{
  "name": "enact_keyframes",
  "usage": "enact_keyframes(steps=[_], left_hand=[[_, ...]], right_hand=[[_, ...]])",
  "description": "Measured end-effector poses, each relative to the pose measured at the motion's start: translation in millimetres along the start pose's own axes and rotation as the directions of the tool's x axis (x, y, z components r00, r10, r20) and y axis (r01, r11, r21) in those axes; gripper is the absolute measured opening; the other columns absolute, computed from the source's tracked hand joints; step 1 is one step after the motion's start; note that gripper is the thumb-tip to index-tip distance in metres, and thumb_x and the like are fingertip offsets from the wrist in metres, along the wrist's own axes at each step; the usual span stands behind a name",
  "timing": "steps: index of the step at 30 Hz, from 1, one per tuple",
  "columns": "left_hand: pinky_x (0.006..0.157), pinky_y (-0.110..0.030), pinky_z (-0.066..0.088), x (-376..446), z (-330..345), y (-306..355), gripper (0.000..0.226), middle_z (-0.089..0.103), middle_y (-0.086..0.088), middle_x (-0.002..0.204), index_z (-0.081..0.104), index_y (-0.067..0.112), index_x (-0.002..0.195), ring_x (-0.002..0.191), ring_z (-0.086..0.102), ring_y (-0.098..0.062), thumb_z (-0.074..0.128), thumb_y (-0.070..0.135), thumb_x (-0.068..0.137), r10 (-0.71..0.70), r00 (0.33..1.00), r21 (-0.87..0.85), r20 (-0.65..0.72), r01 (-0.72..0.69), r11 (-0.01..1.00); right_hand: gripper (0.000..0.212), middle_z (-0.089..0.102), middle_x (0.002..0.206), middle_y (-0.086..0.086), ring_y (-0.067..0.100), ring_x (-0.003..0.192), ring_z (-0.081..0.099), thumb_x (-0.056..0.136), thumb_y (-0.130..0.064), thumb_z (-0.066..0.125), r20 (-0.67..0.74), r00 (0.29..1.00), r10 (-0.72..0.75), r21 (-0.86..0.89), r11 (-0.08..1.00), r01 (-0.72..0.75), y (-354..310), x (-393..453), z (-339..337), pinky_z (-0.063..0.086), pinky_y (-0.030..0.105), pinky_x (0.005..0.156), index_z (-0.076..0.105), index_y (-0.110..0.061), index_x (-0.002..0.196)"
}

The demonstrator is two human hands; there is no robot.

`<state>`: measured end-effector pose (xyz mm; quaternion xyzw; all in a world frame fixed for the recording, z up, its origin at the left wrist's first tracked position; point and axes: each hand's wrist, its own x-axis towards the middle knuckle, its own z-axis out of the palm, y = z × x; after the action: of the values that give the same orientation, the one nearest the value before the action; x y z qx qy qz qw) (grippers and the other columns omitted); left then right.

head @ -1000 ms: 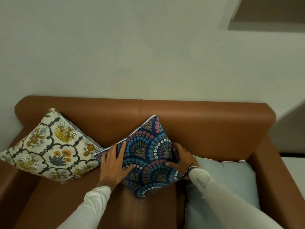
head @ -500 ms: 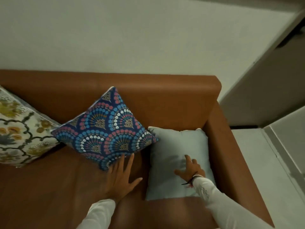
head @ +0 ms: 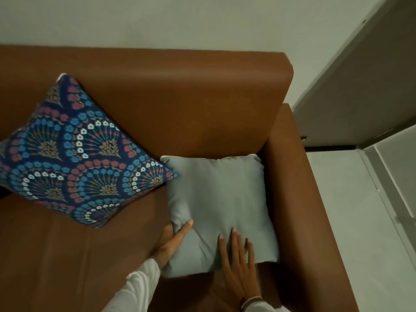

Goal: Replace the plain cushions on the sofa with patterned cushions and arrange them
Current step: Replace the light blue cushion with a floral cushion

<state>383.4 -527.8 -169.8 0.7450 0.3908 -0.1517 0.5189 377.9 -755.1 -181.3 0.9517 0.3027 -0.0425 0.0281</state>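
Bare seat (head: 67,255) lies open left; armrest (head: 292,199) and patterned cushion (head: 78,154) hem the plain cushion (head: 220,194).

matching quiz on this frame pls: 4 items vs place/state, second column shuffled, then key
Items
1. dark blue fan-patterned cushion
2. plain pale grey cushion
3. left hand
4. right hand

Place or state
A. lies flat on the seat beside the armrest of the brown leather sofa
B. pinches the plain cushion's near left edge, fabric bunched in its grip
C. stands on one corner, leaning on the backrest
D. rests palm-down, fingers spread, on the plain cushion's near edge

Pairs: 1-C, 2-A, 3-B, 4-D
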Motion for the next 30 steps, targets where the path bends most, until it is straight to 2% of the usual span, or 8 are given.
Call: enact_keyframes(steps=[4,10,13,17,20,24,27,30], left_hand=[[0.095,-0.048,0.056,-9.9,-1.1,26.3,0.04,0.075,-0.023,0.094,0.069,-0.004,0.097,0.092,0.072,-0.033,0.07,0.036,0.093,-0.12,0.984,-0.19,0.136,0.144,0.971],[0.074,-0.037,0.059,-26.1,-36.9,64.3,0.048,0.074,-0.009,0.102,0.064,0.011,0.117,0.086,0.072,-0.022,0.06,0.053,0.094,-0.16,0.956,-0.221,0.248,0.216,0.951],[0.063,-0.033,0.059,-49.4,-63.5,78.0,0.068,0.076,-0.009,0.083,0.071,0.014,0.101,0.069,0.072,-0.019,0.046,0.076,0.087,-0.045,0.975,-0.116,0.217,0.072,0.991],[0.105,-0.039,0.045,-67.6,-99.1,89.3,0.05,0.058,-0.001,0.139,0.051,0.038,0.129,0.132,0.054,-0.022,0.062,0.06,0.086,0.339,0.933,0.119,0.125,-0.353,0.928],[0.124,-0.053,0.024,-74.5,-114.3,104.8,0.132,0.014,0.006,0.167,-0.006,0.043,0.156,0.152,0.018,-0.018,0.074,0.08,0.058,0.467,0.861,0.394,0.2,-0.507,0.767],[0.128,-0.051,0.001,-74.5,-92.9,130.8,0.153,-0.015,0.005,0.17,-0.031,0.045,0.148,0.157,-0.008,-0.018,0.076,0.084,0.046,0.546,0.779,0.48,0.308,-0.623,0.617],[0.128,-0.046,0.011,-61.0,-68.5,152.3,0.151,0.011,0.006,0.165,-0.023,0.04,0.153,0.152,0.012,-0.016,0.081,0.073,0.048,0.599,0.763,0.419,0.243,-0.639,0.644],[0.114,-0.041,0.034,-45.7,-69.6,172.1,0.132,0.038,0.008,0.132,0.02,0.024,0.155,0.122,0.035,-0.016,0.075,0.08,0.048,0.617,0.755,0.567,0.223,-0.615,0.548]], right_hand=[[0.046,0.058,0.132,0.031,0.043,0.124,0.057,0.094,-0.027,0.042,0.07,0.996,0.057,-0.054,0.997,-0.053,-16.9,17.8,-23.8,0.049,0.062,0.096,0.057,-0.01,0.134],[0.048,0.077,0.093,0.006,0.025,0.08,0.075,0.068,-0.027,0.072,0.054,0.998,-0.028,0.189,0.982,0.017,12.8,52.4,-110.7,0.062,0.041,0.08,0.065,-0.015,0.114],[0.071,0.066,0.123,0.004,0.029,0.107,0.065,0.075,-0.043,0.071,0.293,0.956,0.026,0.212,0.973,-0.091,37.1,69.7,-175.7,0.053,0.038,0.09,0.044,-0.024,0.138],[0.059,0.057,0.134,0.01,0.035,0.125,0.053,0.083,-0.03,0.063,0.384,0.919,0.09,0.263,0.943,-0.203,69.3,104.9,-243.1,0.044,0.042,0.105,0.047,-0.026,0.139],[0.041,0.067,0.122,0.013,0.034,0.115,0.062,0.084,-0.024,0.068,0.357,0.933,0.04,0.347,0.922,-0.172,101.2,120.0,-283.3,0.05,0.038,0.098,0.064,-0.015,0.124],[0.027,0.074,0.104,0.02,0.033,0.097,0.07,0.08,-0.01,0.08,0.298,0.955,-0.006,0.623,0.759,-0.19,134.9,120.6,-307.3,0.057,0.047,0.088,0.072,0.002,0.103],[0.03,0.073,0.106,0.015,0.026,0.095,0.069,0.079,0.001,0.078,0.38,0.924,0.045,0.741,0.583,-0.333,152.2,121.6,-300.5,0.058,0.039,0.086,0.07,-0.001,0.108],[0.026,0.071,0.094,0.012,0.01,0.073,0.069,0.079,0.008,0.075,0.449,0.892,0.053,0.739,0.54,-0.404,165.9,126.4,-279.3,0.057,0.024,0.066,0.071,-0.01,0.097]])
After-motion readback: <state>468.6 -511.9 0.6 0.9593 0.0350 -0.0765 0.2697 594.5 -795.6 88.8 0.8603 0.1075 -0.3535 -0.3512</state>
